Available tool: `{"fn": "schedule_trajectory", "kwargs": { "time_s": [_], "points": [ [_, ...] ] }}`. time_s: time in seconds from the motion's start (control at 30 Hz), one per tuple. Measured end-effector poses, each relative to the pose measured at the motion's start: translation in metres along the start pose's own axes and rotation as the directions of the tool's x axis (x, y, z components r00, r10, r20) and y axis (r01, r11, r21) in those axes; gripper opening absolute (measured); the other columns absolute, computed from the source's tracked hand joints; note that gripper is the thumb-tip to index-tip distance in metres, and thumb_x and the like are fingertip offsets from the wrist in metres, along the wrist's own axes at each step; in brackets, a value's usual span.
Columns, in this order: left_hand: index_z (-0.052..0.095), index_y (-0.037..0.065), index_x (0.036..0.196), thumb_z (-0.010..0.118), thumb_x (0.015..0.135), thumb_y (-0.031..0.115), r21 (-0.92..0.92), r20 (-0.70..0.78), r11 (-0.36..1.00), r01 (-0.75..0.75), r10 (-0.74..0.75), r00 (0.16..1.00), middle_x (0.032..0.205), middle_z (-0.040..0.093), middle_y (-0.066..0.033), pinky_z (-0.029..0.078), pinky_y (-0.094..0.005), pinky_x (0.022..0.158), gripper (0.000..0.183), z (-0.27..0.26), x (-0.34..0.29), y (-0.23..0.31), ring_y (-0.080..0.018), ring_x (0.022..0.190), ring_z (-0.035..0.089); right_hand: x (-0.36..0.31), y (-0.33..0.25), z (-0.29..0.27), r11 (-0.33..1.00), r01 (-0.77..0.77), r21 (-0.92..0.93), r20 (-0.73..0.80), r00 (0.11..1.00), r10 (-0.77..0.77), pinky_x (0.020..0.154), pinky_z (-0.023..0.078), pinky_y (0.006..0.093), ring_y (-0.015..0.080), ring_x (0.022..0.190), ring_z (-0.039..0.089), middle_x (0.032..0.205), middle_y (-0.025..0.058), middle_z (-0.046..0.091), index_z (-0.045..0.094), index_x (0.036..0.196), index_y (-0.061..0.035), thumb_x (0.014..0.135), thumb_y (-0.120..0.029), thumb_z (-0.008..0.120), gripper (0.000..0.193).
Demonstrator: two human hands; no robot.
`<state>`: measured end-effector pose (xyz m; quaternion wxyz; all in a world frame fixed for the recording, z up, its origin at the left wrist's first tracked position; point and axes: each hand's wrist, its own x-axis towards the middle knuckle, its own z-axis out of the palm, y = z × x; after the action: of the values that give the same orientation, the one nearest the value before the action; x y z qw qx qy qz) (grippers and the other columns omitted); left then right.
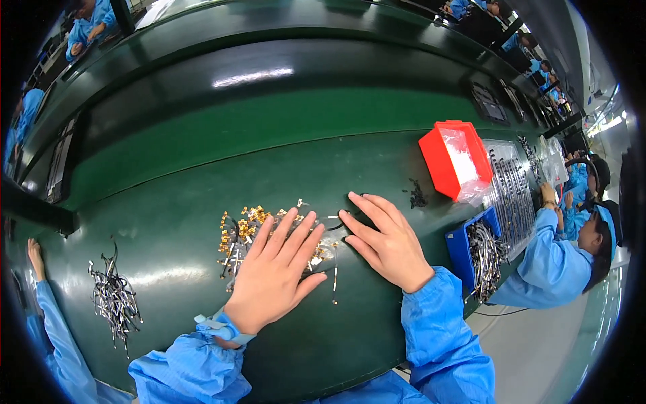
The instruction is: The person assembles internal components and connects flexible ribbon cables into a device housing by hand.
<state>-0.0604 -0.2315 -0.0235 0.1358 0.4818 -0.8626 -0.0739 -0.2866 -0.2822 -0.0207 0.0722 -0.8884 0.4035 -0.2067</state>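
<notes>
A loose heap of short thin cables with gold-coloured end pieces (253,219) lies in the middle of the green table (323,168). My left hand (272,283) rests over the heap with its fingers stretched out, hiding much of it. To the right of the heap is my right hand (390,244), laid palm down with its fingers extended. Its fingertips are close to a few stray thin cables; whether they touch any I cannot tell. One single cable (335,283) lies between the two hands.
Left of me is a second pile of dark and silver cables (114,296). At right stand a red bin (437,165) with clear plastic, a blue bin (460,254) full of cables and a clear tray (510,202) of parts. Small black pieces (418,194) lie nearby. Co-workers (558,259) sit alongside.
</notes>
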Motion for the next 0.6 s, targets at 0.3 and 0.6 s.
{"fn": "schedule_trajectory", "kwargs": {
  "time_s": [0.3,0.6],
  "points": [
    [0.044,0.016,0.142,0.059,0.088,0.046,-0.013,0.034,0.999,-0.035,0.036,0.999,0.149,0.038,-0.0113,0.024,-0.0498,0.114,0.063,-0.005,-0.002,0.000,-0.0318,0.139,0.032,-0.003,0.005,-0.002,0.999,-0.021,-0.033,-0.031,0.999,0.020,0.095,0.046,0.0418,0.0312,0.119,0.050,0.133,0.0131,0.052,0.065,0.118,-0.0060,0.083,-0.018,0.070,0.037],
    [0.042,0.016,0.143,0.059,0.087,0.046,0.009,0.073,1.000,-0.015,0.014,0.997,0.151,0.033,-0.0145,0.020,-0.0505,0.115,0.066,-0.006,-0.012,-0.002,-0.0335,0.141,0.029,-0.012,0.012,-0.006,0.999,-0.041,0.005,-0.077,0.996,0.041,0.094,0.047,0.0407,0.0324,0.114,0.053,0.128,0.0139,0.056,0.067,0.110,-0.0011,0.082,-0.015,0.071,0.032]
  ]
}}
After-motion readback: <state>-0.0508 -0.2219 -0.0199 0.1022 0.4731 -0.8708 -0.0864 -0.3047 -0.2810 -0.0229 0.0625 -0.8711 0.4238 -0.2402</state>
